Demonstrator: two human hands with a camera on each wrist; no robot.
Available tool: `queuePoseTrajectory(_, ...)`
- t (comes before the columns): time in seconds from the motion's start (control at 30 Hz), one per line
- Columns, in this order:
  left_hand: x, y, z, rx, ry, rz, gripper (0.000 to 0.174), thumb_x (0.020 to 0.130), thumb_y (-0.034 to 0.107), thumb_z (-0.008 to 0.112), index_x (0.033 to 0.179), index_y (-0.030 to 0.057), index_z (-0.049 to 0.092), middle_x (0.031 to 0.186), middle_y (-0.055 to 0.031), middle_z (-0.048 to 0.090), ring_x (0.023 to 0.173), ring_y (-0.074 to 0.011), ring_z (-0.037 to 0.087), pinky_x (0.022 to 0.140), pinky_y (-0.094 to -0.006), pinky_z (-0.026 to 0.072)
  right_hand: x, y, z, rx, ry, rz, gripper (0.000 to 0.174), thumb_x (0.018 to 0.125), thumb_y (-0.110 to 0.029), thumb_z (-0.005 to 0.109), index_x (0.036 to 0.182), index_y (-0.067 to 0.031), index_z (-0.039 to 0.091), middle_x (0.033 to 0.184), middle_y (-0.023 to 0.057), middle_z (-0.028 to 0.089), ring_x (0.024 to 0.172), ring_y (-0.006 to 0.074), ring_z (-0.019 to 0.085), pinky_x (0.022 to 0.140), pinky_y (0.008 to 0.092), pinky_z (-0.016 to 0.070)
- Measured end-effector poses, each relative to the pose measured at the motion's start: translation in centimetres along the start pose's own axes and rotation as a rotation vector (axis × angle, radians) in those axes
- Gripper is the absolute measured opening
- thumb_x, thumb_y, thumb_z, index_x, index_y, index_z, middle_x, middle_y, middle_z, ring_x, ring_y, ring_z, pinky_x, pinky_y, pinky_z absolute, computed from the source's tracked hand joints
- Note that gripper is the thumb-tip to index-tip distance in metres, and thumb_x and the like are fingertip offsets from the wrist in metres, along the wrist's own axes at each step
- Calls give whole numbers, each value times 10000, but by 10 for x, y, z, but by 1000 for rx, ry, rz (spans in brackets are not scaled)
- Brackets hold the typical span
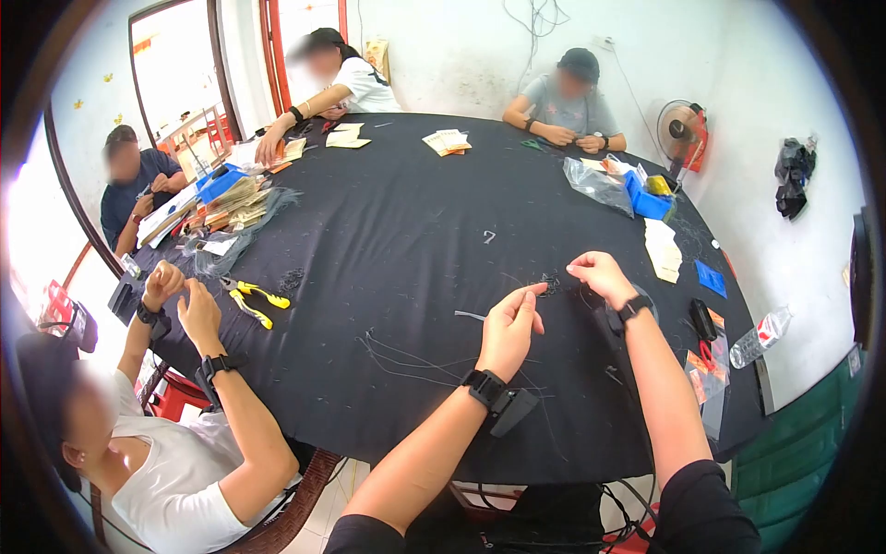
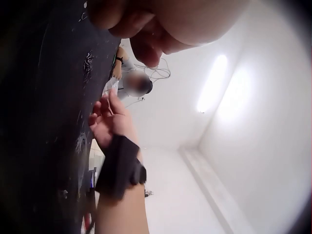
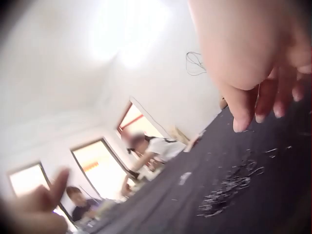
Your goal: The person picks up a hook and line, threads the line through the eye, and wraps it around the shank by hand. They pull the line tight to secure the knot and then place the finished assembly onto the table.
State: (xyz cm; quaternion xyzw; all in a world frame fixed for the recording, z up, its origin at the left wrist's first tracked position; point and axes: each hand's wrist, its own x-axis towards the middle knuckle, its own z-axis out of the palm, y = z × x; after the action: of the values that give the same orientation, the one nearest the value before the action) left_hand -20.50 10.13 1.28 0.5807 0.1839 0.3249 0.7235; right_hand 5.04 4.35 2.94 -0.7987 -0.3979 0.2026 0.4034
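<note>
My left hand (image 1: pixel 512 323) is above the near side of the black table, its fingers loosely bent and no held thing showing. Facing it from the right, my right hand (image 1: pixel 602 279) brings thumb and forefinger together, and a fine dark strand runs down from beside them. Between the hands lies a loose pile of small dark wiry bits (image 3: pixel 226 192), partly behind the left fingertips in the head view. Long thin threads (image 1: pixel 406 360) trail across the cloth under my left wrist. A short pale strip (image 1: pixel 469 315) lies left of the left hand.
A person at my left has raised hands near yellow-handled pliers (image 1: pixel 254 300). Several others sit round the table. Stacked cards (image 1: pixel 231 208) lie at far left; a blue tray (image 1: pixel 646 198) and a plastic bottle (image 1: pixel 761 337) are at right. A white curved piece (image 1: pixel 489 237) lies mid-table.
</note>
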Motion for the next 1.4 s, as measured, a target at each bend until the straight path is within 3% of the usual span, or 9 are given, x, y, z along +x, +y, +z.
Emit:
queuePoseTrajectory(0.1, 2, -8, -1, 61, -61, 29, 314, 1059, 218, 489, 1164, 39, 724, 705, 47, 578, 706, -32, 515, 657, -218, 399, -50, -24, -1, 447, -180, 17, 165, 952, -226, 705, 1070, -117, 664, 932, -66, 629, 830, 30, 554, 694, 218, 439)
queuePoseTrajectory(0.13, 1, -6, 0, 64, -109, 14, 306, 1050, 211, 493, 1131, 36, 731, 707, 45, 580, 706, -37, 518, 665, -222, 402, -74, -38, -1, 515, -235, 13, 165, 960, -246, 712, 1051, -122, 651, 956, -70, 630, 882, 31, 564, 750, 218, 443)
queuePoseTrajectory(0.27, -6, -8, 9, 94, -309, -29, 296, 1028, 201, 501, 1026, 28, 741, 720, 39, 588, 708, -55, 528, 688, -234, 414, -128, -39, 7, 713, -330, 6, 100, 969, -224, 706, 987, -155, 637, 1126, -25, 662, 917, 48, 585, 776, 223, 459)
queuePoseTrajectory(0.37, -11, -5, 13, 127, -417, -17, 303, 1022, 196, 488, 979, 20, 732, 741, 27, 595, 705, -66, 530, 698, -243, 421, -145, -33, 12, 954, -404, 55, 83, 985, -199, 680, 998, -129, 637, 1138, 3, 667, 916, 70, 595, 793, 247, 486)
queuePoseTrajectory(0.47, -15, -2, 15, 156, -467, 6, 309, 1021, 194, 480, 980, 20, 733, 738, 24, 591, 705, -67, 528, 694, -244, 419, -148, -29, 21, 999, -340, -58, 93, 988, -189, 675, 1019, -108, 641, 1128, 24, 676, 898, 82, 607, 788, 262, 496)
queuePoseTrajectory(0.63, -16, 1, 14, 256, -509, -21, 316, 1023, 199, 474, 996, 26, 737, 732, 26, 582, 727, -64, 529, 683, -244, 423, -147, -23, 29, 1075, -205, -35, 91, 975, -162, 686, 1022, -89, 658, 1061, 45, 701, 879, 104, 628, 779, 266, 506)
queuePoseTrajectory(0.83, -16, -3, 14, 249, -458, -73, 291, 1031, 203, 488, 1089, 50, 729, 856, 7, 691, 764, -53, 577, 683, -214, 439, -150, -17, 34, 1106, -79, 2, 124, 940, -139, 727, 1029, -61, 692, 981, 43, 720, 885, 109, 651, 763, 255, 511)
queuePoseTrajectory(1.17, -22, -2, 21, 22, -460, -59, 233, 995, 233, 675, 1063, 14, 715, 919, -29, 722, 837, -94, 641, 781, -246, 494, -186, -30, 50, 997, 199, -11, 125, 926, -145, 748, 1015, -63, 714, 952, 16, 741, 847, 71, 644, 725, 216, 440)
queuePoseTrajectory(1.4, -22, -4, 19, 27, -510, -64, 233, 987, 235, 689, 1024, 8, 728, 904, -31, 726, 858, -94, 645, 800, -245, 495, -199, -30, 55, 1115, 249, 34, 105, 938, -125, 731, 1029, -77, 711, 1094, 30, 723, 912, 68, 621, 755, 228, 449)
